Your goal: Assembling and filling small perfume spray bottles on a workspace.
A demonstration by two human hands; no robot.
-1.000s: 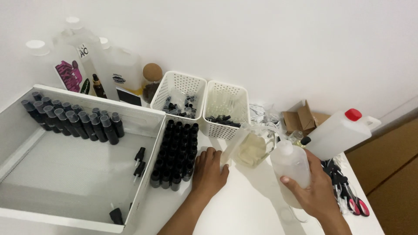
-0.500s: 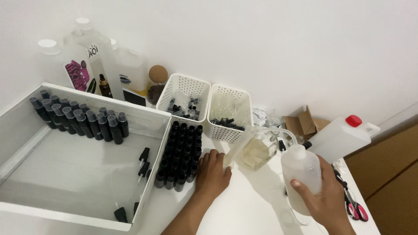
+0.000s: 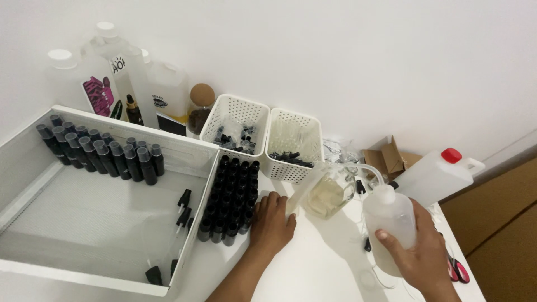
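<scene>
- A large white tray (image 3: 33,168) takes up the left end of the worktop (image 3: 330,268); a double row of dark capped vials (image 3: 100,151) lies against its back wall, and a few loose black spray caps (image 3: 183,202) lie by its right wall. Most of its floor holds nothing else.
- Behind the tray, at the back left corner, stand big clear jugs (image 3: 84,84) with white caps and a cork-stoppered jar (image 3: 199,109).
- Just right of the tray, a packed block of small black bottles (image 3: 230,193) stands upright in rows; whether any hold liquid cannot be told from here. Judging by the count, many stand here against the fewer laid in the tray.
- The left hand (image 3: 272,223) rests flat and open, palm down, touching the near right corner of that block; it grips nothing.
- Two white perforated baskets (image 3: 263,120) sit behind the block, holding small parts.
- Near the middle, a clear glass beaker (image 3: 327,196) holds pale yellowish liquid.
- The right hand (image 3: 422,254) is closed around a translucent white squeeze bottle (image 3: 389,215), soft-walled and upright, near the front right corner; its thin bent spout (image 3: 366,168) arcs over towards the beaker.
- Behind it lie a white can with a red cap (image 3: 439,173) and folded cardboard (image 3: 389,159); red-handled scissors (image 3: 457,269) lie at the right edge.
</scene>
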